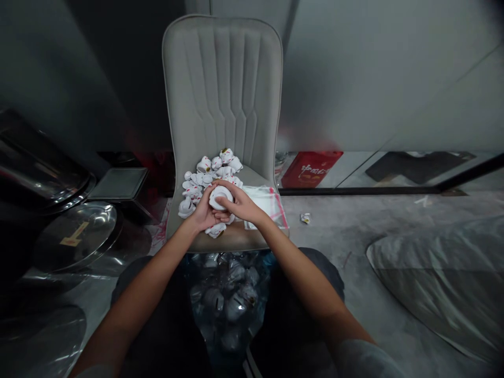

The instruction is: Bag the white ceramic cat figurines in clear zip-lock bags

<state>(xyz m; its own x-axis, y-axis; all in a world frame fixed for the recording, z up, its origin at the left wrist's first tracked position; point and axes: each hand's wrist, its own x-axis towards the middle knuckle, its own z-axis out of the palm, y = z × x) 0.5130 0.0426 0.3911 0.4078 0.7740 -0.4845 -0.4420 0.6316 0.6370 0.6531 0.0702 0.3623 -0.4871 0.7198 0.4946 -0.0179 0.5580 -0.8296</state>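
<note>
- Glossy, rounded white figurine point(220, 197) at lower centre, gripped between the hands
- left hand point(200, 211) and right hand point(241, 203) curled around it, fingers closed
- Red-marked white figurines point(214, 168) heaped just above, on a ribbed grey padded chair point(222, 89)
- Clear plastic bag point(264, 207) just right

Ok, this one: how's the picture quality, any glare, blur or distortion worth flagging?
Head view: the wide lens stretches the forearms and bows the frame's edges; the left side sinks into deep shadow, with glare on the round metal disc; the white figurine between the left hand and right hand looks sharp; the clear plastic bag below is dim and murky.
</note>
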